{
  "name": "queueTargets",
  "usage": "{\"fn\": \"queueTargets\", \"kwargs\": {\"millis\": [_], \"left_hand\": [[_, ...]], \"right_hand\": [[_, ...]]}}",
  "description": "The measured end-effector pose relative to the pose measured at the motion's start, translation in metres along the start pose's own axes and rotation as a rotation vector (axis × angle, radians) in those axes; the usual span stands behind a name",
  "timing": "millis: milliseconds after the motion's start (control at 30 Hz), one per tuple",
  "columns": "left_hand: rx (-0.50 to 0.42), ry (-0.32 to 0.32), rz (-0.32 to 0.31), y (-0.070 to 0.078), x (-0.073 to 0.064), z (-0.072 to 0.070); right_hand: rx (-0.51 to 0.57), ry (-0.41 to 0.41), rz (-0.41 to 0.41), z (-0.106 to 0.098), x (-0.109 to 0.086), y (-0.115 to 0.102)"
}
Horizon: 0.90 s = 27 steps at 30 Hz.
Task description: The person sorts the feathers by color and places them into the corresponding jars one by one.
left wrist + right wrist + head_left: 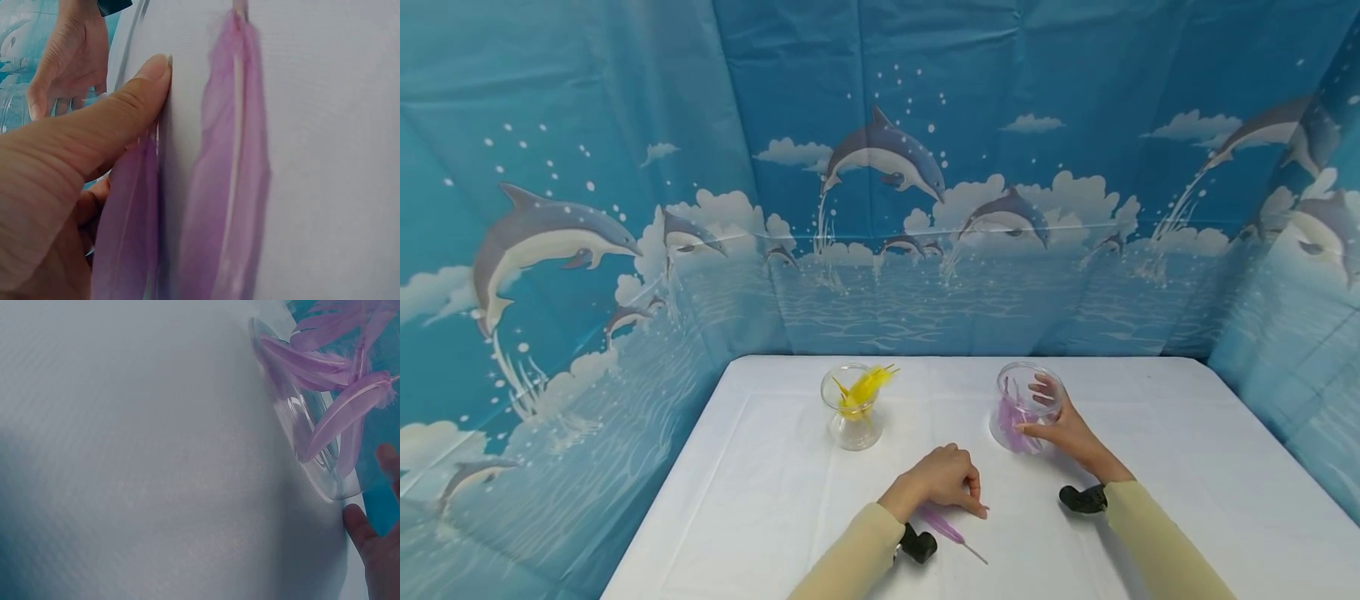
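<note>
My left hand [943,479] is low over the table, and its thumb and fingers pinch a purple feather [128,219] near the quill. Beside it, a second purple feather [234,169] lies on the white cloth, its quill pointing away from the hand. On the right, my right hand [1063,429] holds the side of a clear glass jar [1030,371], thumb in front and fingers behind. Several purple feathers [350,412] are inside that jar. In the right wrist view only some fingertips of this hand show, at the edge.
A second glass jar [855,433] stands on the left, with yellow feathers [865,387] leaning out of its mouth. The white-covered table [737,500] meets a blue dolphin-print backdrop [880,292] at its back edge. Black wrist devices [1082,500] sit under both forearms.
</note>
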<state>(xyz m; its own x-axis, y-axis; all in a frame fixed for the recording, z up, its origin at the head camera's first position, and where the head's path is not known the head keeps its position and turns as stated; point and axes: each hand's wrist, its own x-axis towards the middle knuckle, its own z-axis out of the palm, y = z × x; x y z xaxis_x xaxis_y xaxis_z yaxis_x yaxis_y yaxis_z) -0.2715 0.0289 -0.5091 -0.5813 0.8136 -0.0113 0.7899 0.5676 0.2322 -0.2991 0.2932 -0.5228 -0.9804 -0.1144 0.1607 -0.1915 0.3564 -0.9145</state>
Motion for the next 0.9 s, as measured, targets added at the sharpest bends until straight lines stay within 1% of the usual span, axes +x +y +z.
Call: {"fn": "queueTargets", "kwargs": {"millis": [167, 267, 467, 567, 700, 767, 833, 900], "left_hand": [[-0.060, 0.021, 0.028, -0.002, 0.000, 0.003], [-0.100, 0.036, 0.039, -0.004, 0.000, 0.001], [-0.158, 0.051, 0.035, -0.005, 0.000, -0.004], [-0.173, 0.069, 0.034, -0.007, 0.001, -0.004], [-0.219, 0.114, 0.028, -0.010, 0.005, -0.007], [-0.256, 0.147, 0.017, -0.010, 0.007, -0.012], [-0.301, 0.192, 0.004, -0.009, 0.009, -0.020], [-0.348, 0.254, 0.004, -0.008, 0.013, -0.029]], "right_hand": [[0.014, 0.000, -0.006, 0.002, -0.001, 0.004], [0.013, 0.002, -0.011, 0.002, 0.000, 0.005], [0.016, 0.000, -0.023, 0.000, 0.001, 0.004], [0.013, -0.002, -0.025, 0.000, 0.002, 0.005], [0.017, -0.002, -0.029, 0.000, 0.001, 0.005], [0.024, 0.002, -0.025, 0.000, 0.001, 0.004], [0.024, 0.003, -0.023, 0.001, 0.001, 0.003], [0.020, 0.004, -0.017, 0.002, 0.000, 0.002]]}}
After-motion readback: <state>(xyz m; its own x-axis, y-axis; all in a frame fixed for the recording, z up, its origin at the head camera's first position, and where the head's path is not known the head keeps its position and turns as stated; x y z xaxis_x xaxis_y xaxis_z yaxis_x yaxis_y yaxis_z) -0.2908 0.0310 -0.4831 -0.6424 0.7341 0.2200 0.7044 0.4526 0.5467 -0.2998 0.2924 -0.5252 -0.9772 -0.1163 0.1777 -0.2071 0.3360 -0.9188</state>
